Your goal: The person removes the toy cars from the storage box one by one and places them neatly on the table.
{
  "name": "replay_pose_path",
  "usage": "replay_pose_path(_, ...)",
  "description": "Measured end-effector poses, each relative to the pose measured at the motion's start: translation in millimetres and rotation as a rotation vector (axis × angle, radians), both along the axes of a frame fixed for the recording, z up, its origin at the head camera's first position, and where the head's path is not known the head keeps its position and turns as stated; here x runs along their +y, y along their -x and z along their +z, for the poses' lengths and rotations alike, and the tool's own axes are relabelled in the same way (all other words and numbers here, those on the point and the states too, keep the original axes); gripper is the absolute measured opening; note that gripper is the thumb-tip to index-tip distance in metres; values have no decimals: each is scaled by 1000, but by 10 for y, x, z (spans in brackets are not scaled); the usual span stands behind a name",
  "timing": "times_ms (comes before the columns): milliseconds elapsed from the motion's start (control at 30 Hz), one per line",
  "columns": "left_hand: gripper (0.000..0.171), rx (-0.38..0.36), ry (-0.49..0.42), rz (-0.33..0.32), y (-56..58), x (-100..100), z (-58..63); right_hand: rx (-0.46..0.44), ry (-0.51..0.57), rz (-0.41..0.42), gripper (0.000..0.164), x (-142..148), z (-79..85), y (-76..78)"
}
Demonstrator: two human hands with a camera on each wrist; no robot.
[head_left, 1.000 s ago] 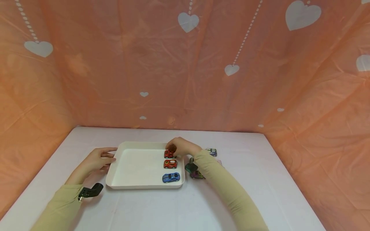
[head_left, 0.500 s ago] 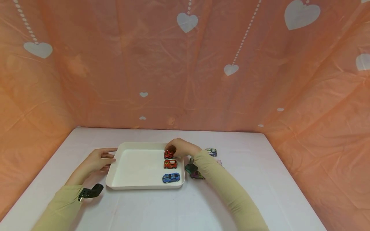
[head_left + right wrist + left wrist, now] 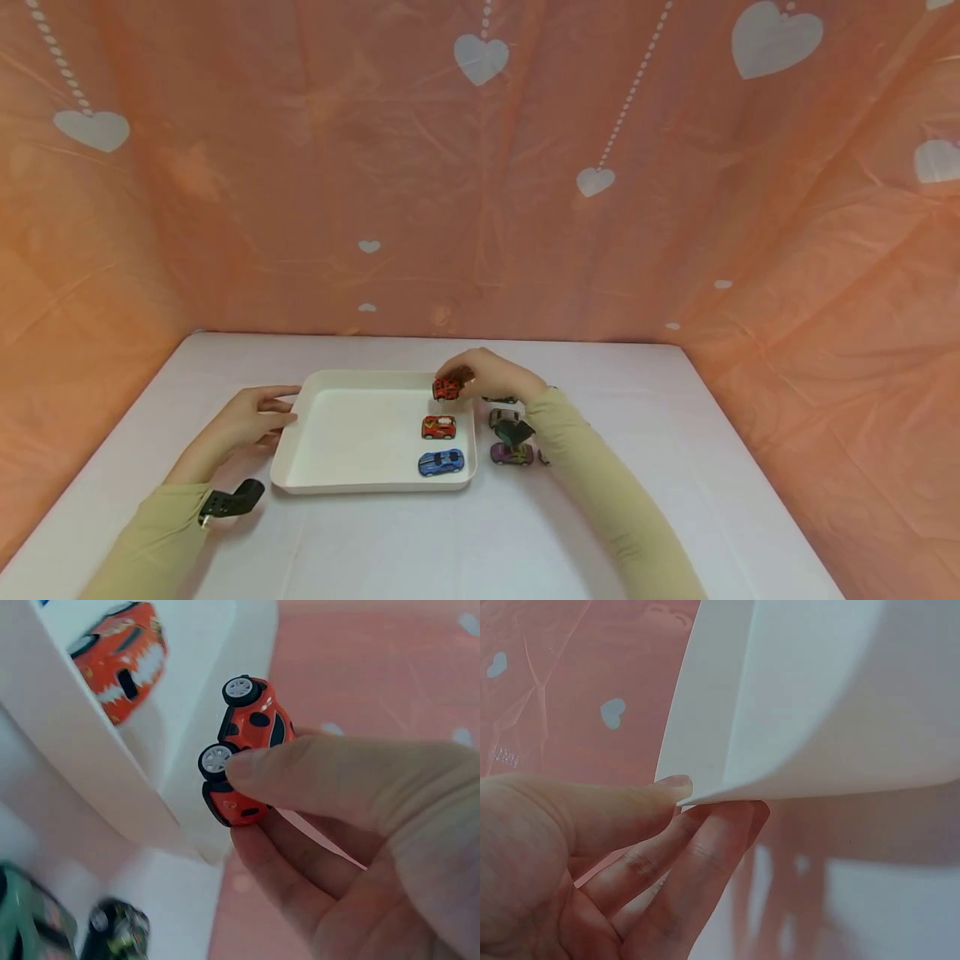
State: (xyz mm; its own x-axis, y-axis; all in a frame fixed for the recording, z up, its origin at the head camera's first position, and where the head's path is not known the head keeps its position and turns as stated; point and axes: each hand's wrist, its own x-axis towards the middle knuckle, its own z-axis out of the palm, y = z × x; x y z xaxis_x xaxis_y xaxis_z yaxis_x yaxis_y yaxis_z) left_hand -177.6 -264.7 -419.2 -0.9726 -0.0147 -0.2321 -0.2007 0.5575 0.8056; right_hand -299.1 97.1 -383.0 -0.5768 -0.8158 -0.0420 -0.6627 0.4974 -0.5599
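My right hand (image 3: 491, 375) pinches a red toy car (image 3: 251, 750) with black spots between thumb and fingers, over the back right corner of the white tray (image 3: 352, 483). In the tray, a second red toy car (image 3: 438, 427) with white markings sits in front of it. A blue toy car (image 3: 441, 462) stands in the front right corner. On the left side, my left hand (image 3: 251, 417) grips the tray's rim, thumb (image 3: 630, 810) on top and fingers beneath, as the left wrist view shows.
Right of the tray several more toy cars are on the white table, among them a purple one (image 3: 512, 454) and a grey one (image 3: 504, 417); the right wrist and sleeve (image 3: 600, 492) cover part of them. An orange curtain (image 3: 480, 250) with white hearts surrounds the table.
My right hand has lifted the spotted red car and shifted right and back with it. More of the cars beside the tray show. The left hand keeps its grip on the rim.
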Motion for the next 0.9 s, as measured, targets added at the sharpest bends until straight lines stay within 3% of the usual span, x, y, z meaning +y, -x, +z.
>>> replay_pose_path(200, 57, 12, -7, -15, -3, 3, 2, -24, 51, -9, 39, 322, 147, -68)
replay_pose_path(467, 56, 45, -30, -44, 3, -26, -3, 17, 50, -98, 41, 931, 202, -93)
replay_pose_path(900, 57, 32, -21, -40, 18, -25, -1, 60, 29, -205, 38, 1779, 77, -69)
